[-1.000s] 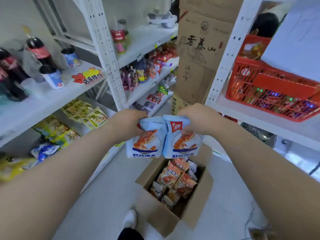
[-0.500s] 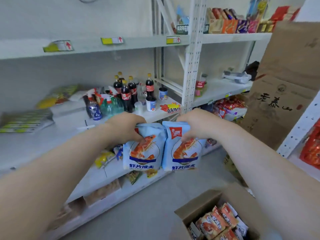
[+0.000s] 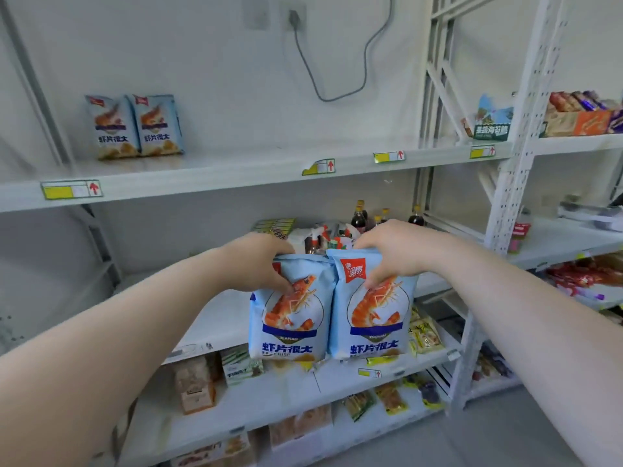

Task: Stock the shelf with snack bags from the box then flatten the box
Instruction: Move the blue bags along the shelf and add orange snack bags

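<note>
L hand (image 3: 263,261) pinches the top seam of L bag (image 3: 290,325), fingers curled over it. R hand (image 3: 387,251) does the same w/ R bag (image 3: 371,318). Both bags hang upright, long axis vertical, side by side & touching, in front of the mid shelf. Likely target is the upper shelf (image 3: 242,163). There a shelved pair (image 3: 135,129) of the same snack stands at approx 10 o'clock from the hands, well apart. Bare shelf beside it lies at 11-12 o'clock. L hand is nearer. Both arms reach fwd, nearly straight. Box not in view.
</note>
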